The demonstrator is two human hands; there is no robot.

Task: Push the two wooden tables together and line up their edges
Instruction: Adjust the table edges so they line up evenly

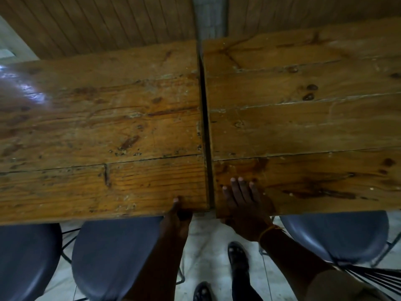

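Two plank tables stand side by side with a narrow dark gap between them. The left wooden table (104,118) has its near edge a little closer to me than that of the right wooden table (303,118), and its far edge also sits nearer. My left hand (176,216) grips the left table's near edge by the corner, thumb on top and fingers underneath. My right hand (245,203) holds the right table's near corner, four fingers spread flat on top and the thumb below the edge.
Dark round chair seats sit under the near edges: one chair (117,257) at lower left, another chair (334,235) at right with wire legs. A wooden panelled wall (97,20) runs just behind the tables. My feet in dark sandals (237,255) stand on a pale tiled floor.
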